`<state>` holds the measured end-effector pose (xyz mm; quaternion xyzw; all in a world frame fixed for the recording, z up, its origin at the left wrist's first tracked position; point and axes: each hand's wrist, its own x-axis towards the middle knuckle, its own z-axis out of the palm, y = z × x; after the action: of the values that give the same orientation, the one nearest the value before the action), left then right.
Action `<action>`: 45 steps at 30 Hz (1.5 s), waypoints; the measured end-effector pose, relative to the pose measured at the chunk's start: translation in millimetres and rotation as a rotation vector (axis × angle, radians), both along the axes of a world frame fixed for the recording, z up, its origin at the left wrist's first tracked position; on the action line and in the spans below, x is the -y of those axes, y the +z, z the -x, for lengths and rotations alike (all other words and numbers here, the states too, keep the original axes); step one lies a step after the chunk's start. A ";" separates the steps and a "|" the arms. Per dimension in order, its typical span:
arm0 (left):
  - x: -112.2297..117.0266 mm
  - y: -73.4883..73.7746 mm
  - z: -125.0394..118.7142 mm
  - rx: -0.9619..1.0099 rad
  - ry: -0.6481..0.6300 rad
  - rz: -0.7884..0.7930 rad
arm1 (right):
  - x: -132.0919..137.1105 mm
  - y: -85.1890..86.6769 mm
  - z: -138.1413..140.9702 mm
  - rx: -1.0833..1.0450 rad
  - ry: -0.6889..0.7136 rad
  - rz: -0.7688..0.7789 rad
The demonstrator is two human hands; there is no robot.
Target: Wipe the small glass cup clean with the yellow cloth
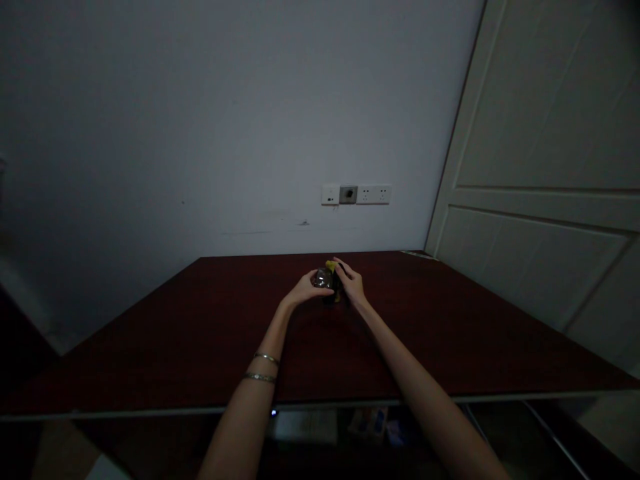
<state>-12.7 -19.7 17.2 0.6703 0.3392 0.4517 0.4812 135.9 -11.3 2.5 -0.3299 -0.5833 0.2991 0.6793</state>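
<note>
Both arms reach out over the dark red table (240,327). My left hand (303,291) is curled round a small, shiny, see-through rounded object (324,277), thumb on the near side; its exact kind is too dim to tell. Close beside it, my right hand (353,284) grips a yellow and black thing (331,265) that looks soft, perhaps a cloth, and is partly hidden by the fingers. The two things are touching or nearly so. Two bracelets (260,377) circle my left forearm.
A pale wall (250,133) rises behind the table, with sockets (373,194) and a switch plate (331,195). At the right stands a white panelled door (540,133). Dim items, among them a pale flat object (305,427), lie below the table's front edge.
</note>
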 end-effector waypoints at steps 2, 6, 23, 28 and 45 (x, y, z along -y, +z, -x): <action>2.1 -3.2 1.5 0.001 0.011 0.020 | 2.3 -0.6 1.5 0.025 0.014 -0.022; 3.6 -11.9 0.9 0.030 0.105 0.060 | 9.2 1.5 6.4 0.103 0.034 -0.089; 10.9 -22.1 -9.6 0.110 0.120 -0.140 | 35.3 19.5 -5.8 0.325 0.164 -0.260; 11.1 -25.3 -12.6 0.005 0.177 -0.128 | 27.5 14.1 -2.1 0.175 0.063 -0.128; 8.6 -31.4 -18.3 0.062 0.182 -0.060 | 30.5 13.9 3.3 0.272 0.009 -0.206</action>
<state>5.6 -28.3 -14.2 0.6368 0.3698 0.5240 0.4280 132.6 -41.8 16.4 -0.2934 -0.6988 0.1932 0.6231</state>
